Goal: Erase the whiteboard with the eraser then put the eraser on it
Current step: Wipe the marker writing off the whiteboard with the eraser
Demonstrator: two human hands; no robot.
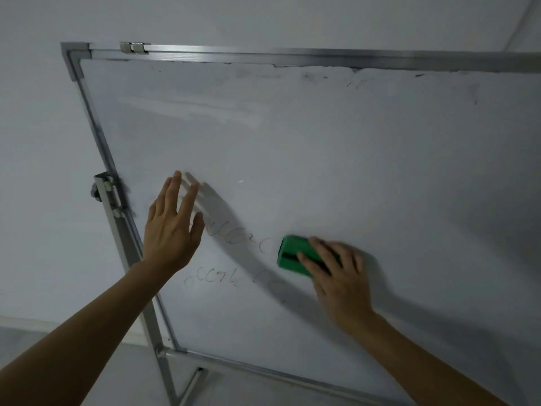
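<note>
The eraser [292, 254], a green block with a dark groove along its side, sits flat against the whiteboard [322, 156] in the lower middle of the frame. We hold it in our right hand [339, 273]: the fingers [322, 249] lie over its back and the thumb runs along its lower edge, so the hand grips the block and covers its right half, leaving the left end showing.

Just left of the eraser we see two lines of faint cursive writing. The upper line [234, 238] runs from the eraser toward our left hand [171, 230], and the lower line [213, 279] lies beneath it. Our left hand is raised near the board's left edge with its fingers straight and spread, holding nothing. It casts a long shadow on the board to its right, and we cannot tell whether the fingertips touch the surface.

Dark smudges [354, 79] trail along the top of the board under the metal frame [263, 55], and two metal clips [134, 47] sit on the frame at upper left. A grey stand leg [137, 276] runs down the board's left side, fixed by a bracket [104, 186]. A pale wall [35, 142] fills the left of the frame.
</note>
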